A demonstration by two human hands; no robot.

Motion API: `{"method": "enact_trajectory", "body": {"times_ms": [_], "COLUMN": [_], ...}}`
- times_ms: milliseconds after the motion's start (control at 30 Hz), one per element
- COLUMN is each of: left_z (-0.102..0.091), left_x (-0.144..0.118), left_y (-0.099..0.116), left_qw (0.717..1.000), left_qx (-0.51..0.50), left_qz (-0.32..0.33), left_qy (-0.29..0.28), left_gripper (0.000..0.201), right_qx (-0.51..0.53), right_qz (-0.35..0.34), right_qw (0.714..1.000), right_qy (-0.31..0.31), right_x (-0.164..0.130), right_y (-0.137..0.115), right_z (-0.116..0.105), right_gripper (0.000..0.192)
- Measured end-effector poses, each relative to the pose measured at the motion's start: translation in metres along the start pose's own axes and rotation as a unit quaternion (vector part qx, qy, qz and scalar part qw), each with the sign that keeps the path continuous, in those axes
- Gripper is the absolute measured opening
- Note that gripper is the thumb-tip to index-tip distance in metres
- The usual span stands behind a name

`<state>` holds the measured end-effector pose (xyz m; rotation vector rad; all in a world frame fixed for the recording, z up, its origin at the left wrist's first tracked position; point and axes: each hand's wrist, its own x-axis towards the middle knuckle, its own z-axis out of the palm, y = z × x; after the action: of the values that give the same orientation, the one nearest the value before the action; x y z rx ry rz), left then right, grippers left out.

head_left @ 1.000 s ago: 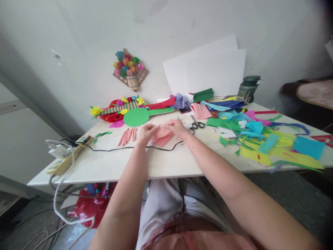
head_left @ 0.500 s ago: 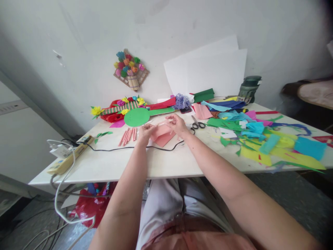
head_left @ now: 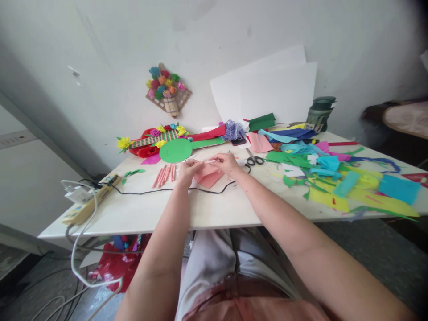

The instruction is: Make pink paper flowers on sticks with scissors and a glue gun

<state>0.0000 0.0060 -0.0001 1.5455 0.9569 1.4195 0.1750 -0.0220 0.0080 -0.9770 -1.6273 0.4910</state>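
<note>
Between both hands (head_left: 207, 167) — pinched pink paper (head_left: 207, 176)

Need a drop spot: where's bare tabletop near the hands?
Free: the near strip of the table, between black cord and front edge, power strip to paper scraps. Crowded: right side, and behind both hands around the scissors.

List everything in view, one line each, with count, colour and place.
pink paper: one, pink, under both hands
rolled paper sticks: several, pink, left of the hands
green disc: one, behind the hands
scissors: one, black, right of the hands
black cable: one, across the table
power strip: one, yellowish, left edge
paper scraps: many, mixed colours, right side
white sheets: two, against the wall
left hand: on the pink paper
right hand: on the pink paper
</note>
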Motion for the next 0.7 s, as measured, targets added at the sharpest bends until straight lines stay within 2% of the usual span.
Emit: {"method": "enact_trajectory", "body": {"times_ms": [133, 233, 300, 367, 467, 600, 700], "left_z": [0.000, -0.002, -0.003, -0.003, -0.001, 0.002, 0.003], "left_x": [-0.001, 0.001, 0.003, 0.004, 0.004, 0.002, 0.002], "left_y": [0.001, 0.000, -0.001, 0.000, 0.004, 0.008, 0.007], "left_qw": [1.000, 1.000, 0.999, 0.996, 0.989, 0.981, 0.977], "left_qx": [-0.011, -0.010, -0.023, -0.052, -0.107, -0.165, -0.196], "left_qz": [-0.011, -0.007, 0.002, 0.015, 0.027, 0.010, 0.010], "left_qy": [-0.005, 0.003, 0.028, 0.066, 0.099, 0.097, 0.087], "left_gripper": [0.032, 0.031, 0.030, 0.029, 0.030, 0.032, 0.033], "right_qx": [-0.015, 0.017, 0.057, 0.109, 0.160, 0.161, 0.180], "right_qz": [0.012, 0.099, 0.170, 0.200, 0.186, 0.168, 0.156], "right_qw": [1.000, 0.995, 0.984, 0.974, 0.969, 0.972, 0.969], "right_qy": [0.013, 0.023, 0.016, 0.001, -0.009, -0.020, -0.063], "right_x": [0.001, 0.000, -0.002, -0.002, -0.002, 0.000, 0.001], "right_y": [-0.001, -0.006, -0.011, -0.015, -0.015, -0.004, 0.001], "right_z": [-0.002, -0.007, -0.011, -0.015, -0.016, -0.012, -0.008], "right_gripper": [0.016, 0.020, 0.027, 0.031, 0.029, 0.028, 0.032]}}
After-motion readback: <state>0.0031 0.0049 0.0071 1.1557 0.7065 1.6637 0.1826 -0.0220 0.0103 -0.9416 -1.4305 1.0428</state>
